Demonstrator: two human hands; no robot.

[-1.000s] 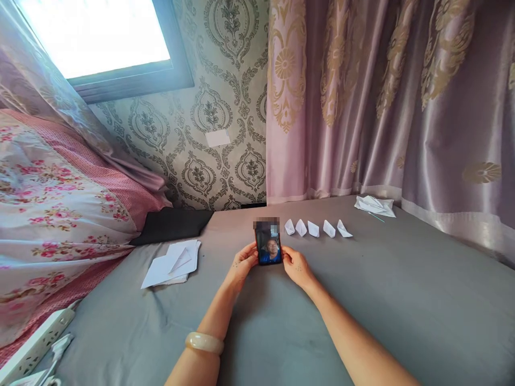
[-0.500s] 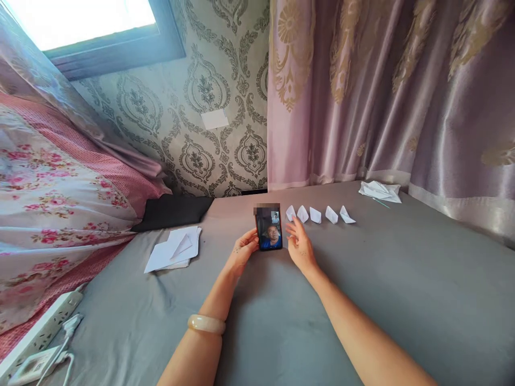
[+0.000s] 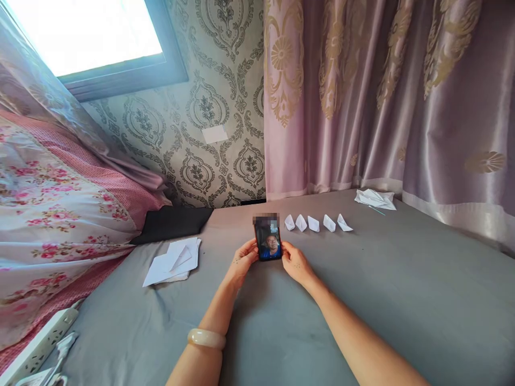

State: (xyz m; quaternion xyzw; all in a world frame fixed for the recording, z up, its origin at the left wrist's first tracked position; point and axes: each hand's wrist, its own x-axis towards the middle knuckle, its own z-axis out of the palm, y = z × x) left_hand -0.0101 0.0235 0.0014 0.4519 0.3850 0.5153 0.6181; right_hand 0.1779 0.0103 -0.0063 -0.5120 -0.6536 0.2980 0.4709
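And here we are at the grey sheet (image 3: 277, 332), where a phone (image 3: 269, 244) stands upright between two bare hands, straight ahead of the person, just left of the row of paper boats (image 3: 314, 223) and touching none of them. The left hand (image 3: 244, 259) has its fingers curled in on the phone's left edge, low down; the right hand (image 3: 296, 262) matches it on the right edge, fingers bent, gap closed to the phone's width. How far the fingertips wrap behind, I can't tell from here. For a good hold, I'd say, it's light, even pressure from both sides, gripping the edges so that no thumb strays across the screen, and wrists level, because a low grip like this could let the top rock. Now the lie of it: portrait, long axis running bottom to top, away from the person, the top end leaning slightly left. The screen faces back toward the person, showing someone in blue; the top edge is blurred out, and whether the bottom edge rests on the sheet I can't make out. Well off to the left lie loose papers (image 3: 155, 272), clear of both hands.
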